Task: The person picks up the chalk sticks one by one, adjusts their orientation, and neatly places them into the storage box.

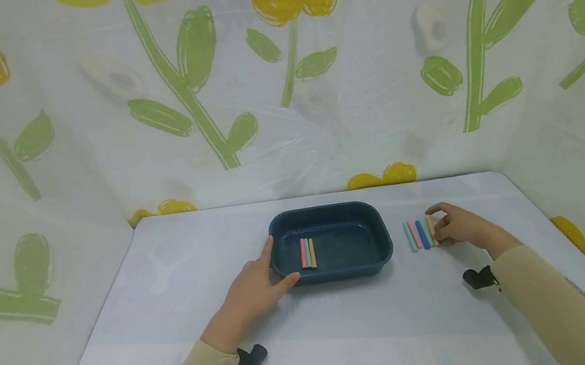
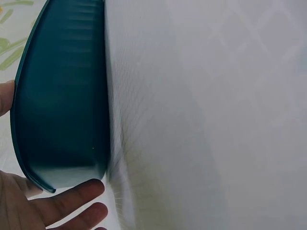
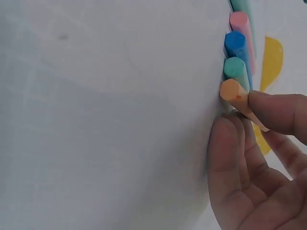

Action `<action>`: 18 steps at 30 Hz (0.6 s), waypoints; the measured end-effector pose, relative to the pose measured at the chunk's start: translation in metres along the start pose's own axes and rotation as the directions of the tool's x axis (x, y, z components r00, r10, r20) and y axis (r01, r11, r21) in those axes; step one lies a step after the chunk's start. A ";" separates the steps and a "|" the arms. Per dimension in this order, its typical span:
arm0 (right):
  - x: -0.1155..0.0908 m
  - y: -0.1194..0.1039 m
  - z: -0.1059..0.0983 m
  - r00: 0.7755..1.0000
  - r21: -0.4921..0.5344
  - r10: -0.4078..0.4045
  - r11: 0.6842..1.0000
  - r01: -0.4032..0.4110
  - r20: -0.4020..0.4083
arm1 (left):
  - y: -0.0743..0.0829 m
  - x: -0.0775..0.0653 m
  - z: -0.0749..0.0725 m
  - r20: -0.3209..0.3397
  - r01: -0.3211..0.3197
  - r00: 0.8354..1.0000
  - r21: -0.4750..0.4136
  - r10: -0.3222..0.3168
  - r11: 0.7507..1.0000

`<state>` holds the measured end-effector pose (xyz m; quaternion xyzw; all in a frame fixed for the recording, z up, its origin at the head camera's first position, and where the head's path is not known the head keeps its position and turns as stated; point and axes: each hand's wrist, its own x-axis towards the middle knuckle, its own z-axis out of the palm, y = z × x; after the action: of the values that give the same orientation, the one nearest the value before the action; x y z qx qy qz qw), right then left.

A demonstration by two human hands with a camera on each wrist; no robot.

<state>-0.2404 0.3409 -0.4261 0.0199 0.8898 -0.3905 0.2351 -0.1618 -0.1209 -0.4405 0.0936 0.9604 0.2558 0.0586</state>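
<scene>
My left hand [image 1: 252, 291] rests against the near left corner of a dark teal tray [image 1: 351, 272], thumb at the front rim and fingers along the left side. In the left wrist view those fingers look fairly straight against the tray's wall [image 2: 62, 96]. Inside the tray lie three chalk sticks side by side: pink [image 1: 302, 254], green [image 1: 308, 254] and orange [image 1: 313, 253]. To the tray's right, my right hand [image 1: 464, 227] pinches an orange chalk [image 3: 232, 90] between thumb and fingers, at the right end of a row.
Left of the pinched piece, the row holds a green chalk [image 3: 235, 68], a blue chalk [image 3: 235, 43], a pink chalk [image 3: 239, 20] and another green chalk [image 1: 410, 237]. All are on a white table [image 1: 354, 340]. A flower-patterned curtain [image 1: 347, 89] stands behind and at both sides.
</scene>
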 end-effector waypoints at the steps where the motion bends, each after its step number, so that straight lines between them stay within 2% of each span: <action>1: -0.001 0.001 0.000 1.000 0.011 -0.005 1.000 0.005 -0.009 | 0.000 0.000 0.000 -0.002 -0.002 1.000 0.002 0.002 1.000; 8: -0.013 0.003 -0.002 0.999 0.096 -0.036 0.995 0.040 -0.039 | -0.001 0.000 0.001 -0.009 -0.017 1.000 0.006 0.017 1.000; 13: -0.023 -0.005 -0.004 0.997 0.142 -0.050 0.988 0.057 -0.052 | -0.002 0.001 0.002 -0.010 -0.017 1.000 0.003 0.017 1.000; 18: -0.031 -0.015 -0.007 0.994 0.170 -0.097 0.980 0.103 -0.047 | -0.003 0.002 0.004 -0.015 -0.015 1.000 0.007 0.015 1.000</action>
<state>-0.2187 0.3400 -0.3982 0.0029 0.8571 -0.4767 0.1953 -0.1632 -0.1215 -0.4452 0.0992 0.9610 0.2536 0.0489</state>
